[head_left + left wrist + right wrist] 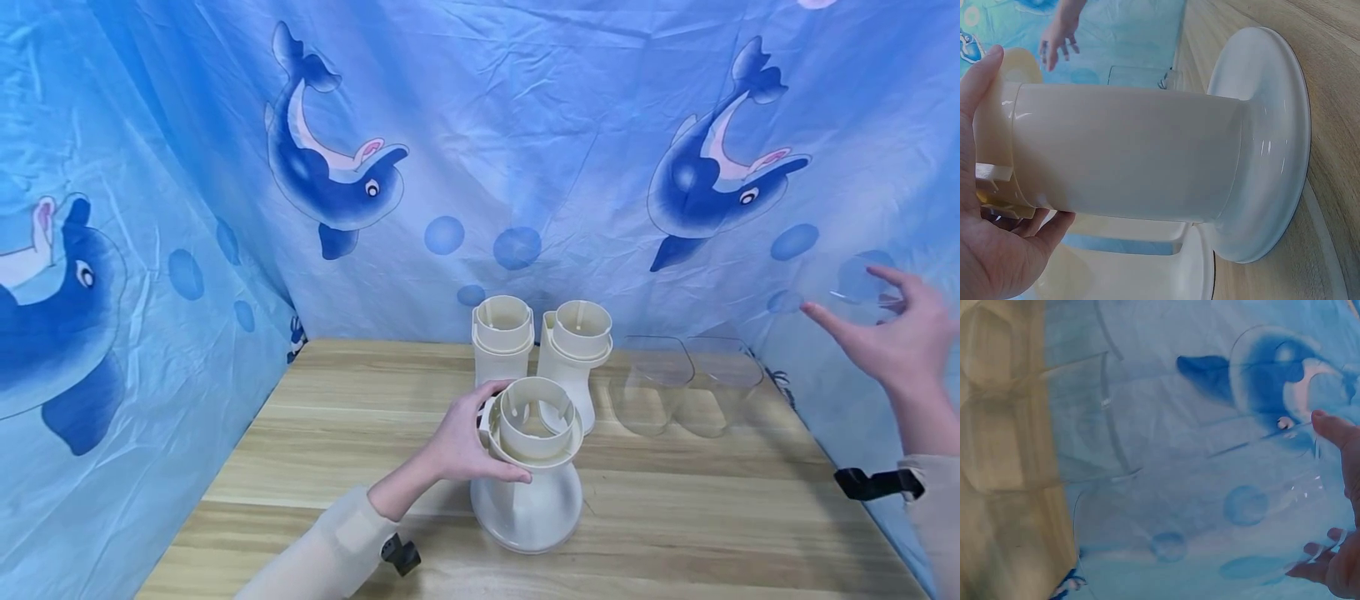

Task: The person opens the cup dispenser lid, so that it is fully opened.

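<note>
My left hand [468,433] grips the cream collar at the top of a white column-shaped stand [528,504] with a wide round foot. The stand is upright, and its foot is on the table. In the left wrist view the thumb and fingers wrap the collar from both sides, and the smooth column [1129,150] runs down to the foot. Up at the right, above the table, my right hand [900,333] holds a clear plastic container [1197,519] between spread thumb and fingers. Its outline is faint in the head view.
Two similar white stands [501,342] are behind the held one, close to the curtain. To their right, two clear containers [651,400] are side by side on the wooden table [360,433]. A blue dolphin-print curtain [480,150] encloses the back and sides.
</note>
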A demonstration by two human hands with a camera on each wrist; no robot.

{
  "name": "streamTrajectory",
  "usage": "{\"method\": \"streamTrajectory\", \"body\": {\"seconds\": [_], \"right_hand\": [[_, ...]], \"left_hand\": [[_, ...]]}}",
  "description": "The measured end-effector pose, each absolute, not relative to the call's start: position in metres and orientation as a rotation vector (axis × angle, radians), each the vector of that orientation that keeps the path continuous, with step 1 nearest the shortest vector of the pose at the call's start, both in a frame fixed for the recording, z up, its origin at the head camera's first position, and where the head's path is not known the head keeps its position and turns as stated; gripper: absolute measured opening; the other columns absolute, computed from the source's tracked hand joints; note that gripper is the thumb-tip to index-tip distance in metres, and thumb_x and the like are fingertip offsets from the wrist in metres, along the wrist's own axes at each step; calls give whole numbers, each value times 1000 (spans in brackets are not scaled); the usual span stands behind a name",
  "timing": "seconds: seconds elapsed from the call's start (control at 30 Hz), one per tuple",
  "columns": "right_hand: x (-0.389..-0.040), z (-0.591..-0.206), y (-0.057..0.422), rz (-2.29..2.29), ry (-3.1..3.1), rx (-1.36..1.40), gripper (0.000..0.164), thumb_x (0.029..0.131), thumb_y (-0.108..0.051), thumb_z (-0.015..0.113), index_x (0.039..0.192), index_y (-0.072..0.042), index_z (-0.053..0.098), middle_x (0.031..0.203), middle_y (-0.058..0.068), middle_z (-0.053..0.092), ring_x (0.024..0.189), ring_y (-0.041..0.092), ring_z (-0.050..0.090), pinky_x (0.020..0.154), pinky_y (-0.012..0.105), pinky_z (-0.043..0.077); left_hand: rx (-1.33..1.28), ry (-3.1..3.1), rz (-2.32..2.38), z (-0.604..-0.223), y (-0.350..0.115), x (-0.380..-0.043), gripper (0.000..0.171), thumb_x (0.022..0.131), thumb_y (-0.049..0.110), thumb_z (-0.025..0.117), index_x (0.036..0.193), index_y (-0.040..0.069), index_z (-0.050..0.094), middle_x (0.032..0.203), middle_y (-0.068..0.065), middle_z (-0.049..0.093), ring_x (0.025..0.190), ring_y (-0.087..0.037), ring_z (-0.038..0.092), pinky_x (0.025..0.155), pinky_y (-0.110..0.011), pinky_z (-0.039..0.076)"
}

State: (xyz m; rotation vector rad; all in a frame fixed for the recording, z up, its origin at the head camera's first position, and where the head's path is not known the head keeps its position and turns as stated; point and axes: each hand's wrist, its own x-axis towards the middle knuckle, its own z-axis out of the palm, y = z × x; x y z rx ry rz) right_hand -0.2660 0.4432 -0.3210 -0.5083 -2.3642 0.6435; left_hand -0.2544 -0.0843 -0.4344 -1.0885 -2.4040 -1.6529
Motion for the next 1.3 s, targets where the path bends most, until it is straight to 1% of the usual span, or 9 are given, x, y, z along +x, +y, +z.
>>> {"method": "streamTrajectory", "body": {"seconds": [0.2,0.37,0.43,0.67,0.87,0.93,1.17,1.23,1.3], "right_hand": [[-269,-343,450,669,-2397,-543,92,96,-53,72,167,-11,32,171,25,32,141,58,44,94,69,47],[-272,-355,451,744,-2403,-599,94,94,-57,74,167,-14,33,172,20,32,142,55,46,73,39,42],[-273,-360,450,773,-2404,-601,95,92,-57,76,167,-15,34,171,20,34,141,54,48,71,33,39],[-277,-377,447,838,-2415,-519,96,88,-56,81,164,-13,39,167,25,39,135,55,52,73,31,40],[-274,-394,448,936,-2408,-496,95,84,-56,85,161,-17,46,163,24,46,114,33,56,67,16,37],[-272,-399,447,937,-2410,-489,94,84,-55,85,160,-16,47,164,23,45,114,35,57,67,16,36],[-272,-407,446,945,-2440,-404,96,87,-52,84,163,-12,41,171,21,35,135,59,52,66,11,33],[-272,-406,448,936,-2467,-368,96,89,-51,82,164,-10,38,172,22,32,136,61,50,69,21,47],[-271,-404,451,928,-2494,-321,94,92,-50,80,164,-8,36,172,25,29,135,64,48,78,41,58]], "left_hand": [[-1112,-2391,-1649,-435,-84,-255,109,55,22,106,150,18,53,136,-1,68,120,-17,67,101,-31,60],[-1100,-2403,-1653,-434,-84,-255,110,54,22,106,150,20,53,136,2,68,121,-16,67,101,-31,60],[-1097,-2407,-1647,-434,-84,-255,109,54,22,106,150,20,53,136,2,68,121,-16,67,101,-31,60],[-1107,-2394,-1627,-433,-85,-255,109,54,21,106,149,18,54,136,0,68,121,-18,67,101,-32,60],[-1114,-2395,-1628,-433,-84,-256,110,54,21,106,150,18,54,136,-1,68,121,-16,67,102,-32,60],[-1116,-2395,-1618,-434,-84,-256,109,54,22,106,150,18,54,136,-2,68,121,-17,67,102,-32,60],[-1097,-2411,-1604,-432,-86,-256,110,54,23,106,150,19,54,136,-1,68,123,-25,67,104,-32,58],[-1110,-2419,-1580,-432,-86,-257,110,53,24,106,150,19,53,136,0,69,123,-21,67,106,-33,57],[-1143,-2421,-1545,-431,-87,-260,111,53,25,107,150,18,53,136,0,69,123,-18,66,108,-36,56]]}}
